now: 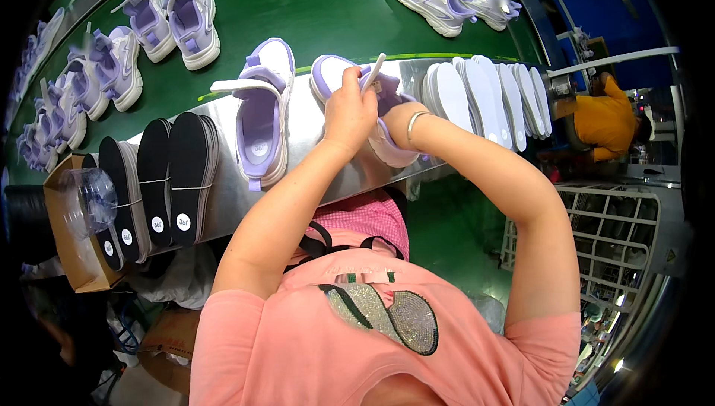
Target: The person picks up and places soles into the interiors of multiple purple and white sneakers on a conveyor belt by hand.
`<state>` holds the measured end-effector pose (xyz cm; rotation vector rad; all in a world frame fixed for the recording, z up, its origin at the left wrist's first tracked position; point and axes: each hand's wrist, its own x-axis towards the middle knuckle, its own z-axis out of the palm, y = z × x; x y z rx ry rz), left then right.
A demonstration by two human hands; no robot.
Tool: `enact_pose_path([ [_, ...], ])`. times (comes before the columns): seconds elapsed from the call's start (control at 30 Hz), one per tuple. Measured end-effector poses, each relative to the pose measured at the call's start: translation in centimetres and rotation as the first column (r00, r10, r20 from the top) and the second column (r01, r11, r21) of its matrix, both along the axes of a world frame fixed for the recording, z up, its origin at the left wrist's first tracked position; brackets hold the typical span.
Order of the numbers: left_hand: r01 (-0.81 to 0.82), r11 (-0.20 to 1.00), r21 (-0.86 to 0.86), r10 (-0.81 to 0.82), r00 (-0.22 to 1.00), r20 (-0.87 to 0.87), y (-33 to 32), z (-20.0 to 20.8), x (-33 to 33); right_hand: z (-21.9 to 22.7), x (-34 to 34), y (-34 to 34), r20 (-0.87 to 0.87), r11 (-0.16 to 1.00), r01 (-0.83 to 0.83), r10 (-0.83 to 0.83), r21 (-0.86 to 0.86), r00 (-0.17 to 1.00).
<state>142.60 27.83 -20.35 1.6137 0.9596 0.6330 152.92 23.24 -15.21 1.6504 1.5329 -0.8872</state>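
Note:
A white and lilac sneaker (328, 72) lies on the metal bench ledge in front of me, its toe pointing away. My left hand (351, 112) is closed around its upper, near the raised pale strap (375, 68). Into the shoe's opening reaches my right hand (402, 118); its fingers are hidden inside, so what they hold cannot be seen. A bracelet (415, 127) circles that wrist. Just left stands a matching sneaker (262, 127), opening up, its strap sticking out to the left and a pale insole showing inside.
Stacks of white insoles (450, 97) line the ledge at right. Bundled black insoles (191, 175) stand at left beside a cardboard box (93, 276) holding clear plastic. More sneakers (192, 22) sit on the green conveyor belt (313, 4). A person in orange (605, 121) is at far right.

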Motion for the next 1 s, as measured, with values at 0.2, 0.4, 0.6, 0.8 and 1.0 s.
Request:
enact_pose_path([
  [0.2,-0.026,0.999,0.027,0.027,0.999,-0.035,-0.3,-0.3,0.3,3.0,0.7,-3.2,-0.055,0.999,-0.002,0.005,0.049,0.998],
  [0.4,-0.043,0.999,0.007,0.043,0.999,-0.023,-0.6,0.2,0.2,1.2,1.5,-3.6,-0.147,1.000,-0.001,0.004,0.020,0.989],
  [0.6,-0.143,0.990,0.004,0.142,0.983,0.119,-2.6,-1.1,-3.0,5.9,2.6,-3.8,-0.456,0.670,0.365,-0.044,0.647,0.889],
  [0.8,-0.093,0.995,-0.035,0.098,0.980,0.170,-2.1,-0.4,-2.5,6.4,-0.2,-4.6,-0.166,0.953,0.044,0.007,0.299,0.986],
  [1.0,-0.156,0.979,0.131,0.128,0.970,0.205,-1.0,-1.2,0.0,0.3,1.0,-4.5,-0.164,0.991,-0.035,0.056,0.128,0.985],
])
